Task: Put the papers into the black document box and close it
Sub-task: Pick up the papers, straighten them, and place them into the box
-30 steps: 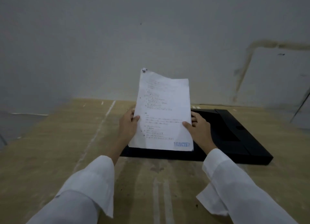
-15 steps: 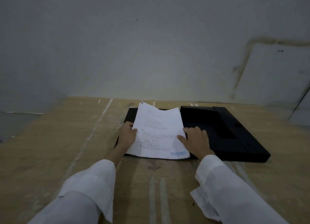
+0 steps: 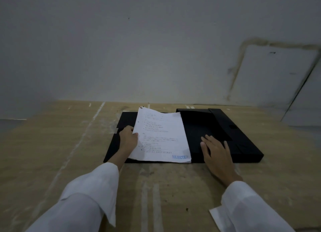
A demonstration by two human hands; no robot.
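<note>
A black document box [image 3: 246, 144] lies open and flat on the wooden table, its lid spread to one side. A stack of white printed papers [image 3: 161, 138] with a blue stamp at the lower right corner lies across the left half of the box. My left hand [image 3: 127, 139] grips the papers' left edge, thumb on top. My right hand [image 3: 216, 151] rests flat, fingers spread, on the black right half of the box, just clear of the papers' right edge.
The tan wooden table [image 3: 69, 153] has pale scuff streaks and runs back to a grey wall [image 3: 156, 49]. A stained wall panel [image 3: 274, 75] stands at the back right. White sleeves cover both forearms.
The papers came down from an upright hold to lie flat on the box. My right hand let go of their right edge and moved right onto the black surface.
</note>
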